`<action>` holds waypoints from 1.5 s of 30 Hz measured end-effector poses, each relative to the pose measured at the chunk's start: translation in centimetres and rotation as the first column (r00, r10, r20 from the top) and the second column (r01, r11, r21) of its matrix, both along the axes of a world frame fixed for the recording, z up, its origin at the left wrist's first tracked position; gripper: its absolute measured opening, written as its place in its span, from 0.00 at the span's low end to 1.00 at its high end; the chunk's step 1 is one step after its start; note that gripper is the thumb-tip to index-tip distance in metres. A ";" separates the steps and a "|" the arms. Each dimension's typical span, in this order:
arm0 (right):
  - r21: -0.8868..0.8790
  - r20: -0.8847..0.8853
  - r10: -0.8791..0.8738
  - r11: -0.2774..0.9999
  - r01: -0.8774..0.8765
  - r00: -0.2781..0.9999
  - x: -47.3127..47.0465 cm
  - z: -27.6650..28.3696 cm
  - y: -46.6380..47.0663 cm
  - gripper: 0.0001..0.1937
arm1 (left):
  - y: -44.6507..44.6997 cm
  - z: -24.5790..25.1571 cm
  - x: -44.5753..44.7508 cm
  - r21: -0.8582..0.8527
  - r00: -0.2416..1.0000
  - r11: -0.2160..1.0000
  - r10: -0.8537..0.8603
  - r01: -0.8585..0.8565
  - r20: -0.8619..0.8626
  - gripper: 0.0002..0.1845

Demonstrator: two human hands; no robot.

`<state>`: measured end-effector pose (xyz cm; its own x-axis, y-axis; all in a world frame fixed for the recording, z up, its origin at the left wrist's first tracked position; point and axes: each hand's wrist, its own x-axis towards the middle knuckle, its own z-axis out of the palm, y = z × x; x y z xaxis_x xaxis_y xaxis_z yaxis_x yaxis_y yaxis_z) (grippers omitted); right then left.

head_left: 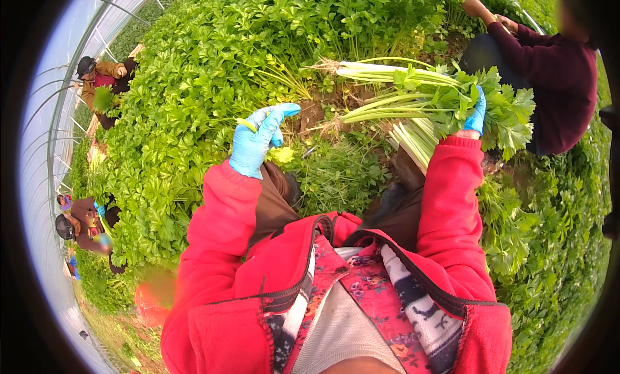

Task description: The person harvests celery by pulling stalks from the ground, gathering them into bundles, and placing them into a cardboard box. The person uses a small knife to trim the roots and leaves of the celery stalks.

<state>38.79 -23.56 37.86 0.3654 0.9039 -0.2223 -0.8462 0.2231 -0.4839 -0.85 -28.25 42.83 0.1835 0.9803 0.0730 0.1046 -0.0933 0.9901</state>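
Note:
My left hand [260, 134], in a blue disposable glove, is closed around a thin yellow-green celery stalk [247, 124]; one end pokes out beside the knuckles. A yellowish leaf [282, 154] shows just below the fingers. To the right, my right hand [475, 113], gloved in blue too, grips celery plants [397, 74] near their leafy tops. Their pale stalks lie roughly level, with stringy roots [327, 65] pointing left. The leaves hide part of this hand. Beneath them, cut or pulled celery stalks [414, 139] rest beside my right leg.
Dense standing celery [193, 83] spreads ahead and left. Loose leaves [339, 175] litter the soil between my boots. A person in a maroon top [557, 83] crouches close on the right. Other people [87, 224] work at far left, by the greenhouse's curved wall [43, 180]. A red object [151, 301] lies lower left.

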 end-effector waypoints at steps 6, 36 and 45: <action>0.010 0.014 0.118 0.993 -0.118 0.993 -4.0 0.7 -0.3 0.20 | 5.3 -3.2 10.6 -0.234 0.943 0.959 -0.220 0.161 -0.251 0.23; 0.189 0.297 -0.052 0.982 -0.006 0.953 4.1 -3.4 1.5 0.13 | 10.0 -9.3 -1.7 -0.460 0.403 0.808 0.584 -0.367 0.705 0.20; -0.045 0.396 -0.080 0.993 0.106 0.915 4.6 -2.3 1.1 0.17 | -2.0 -1.1 -19.3 -0.163 0.585 0.724 0.650 -0.670 0.485 0.22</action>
<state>43.35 -22.50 35.60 0.5171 0.8501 -0.0999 -0.5617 0.2489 -0.7890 -20.11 -30.25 41.74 -0.5826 0.8127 -0.0084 -0.3291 -0.2265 0.9167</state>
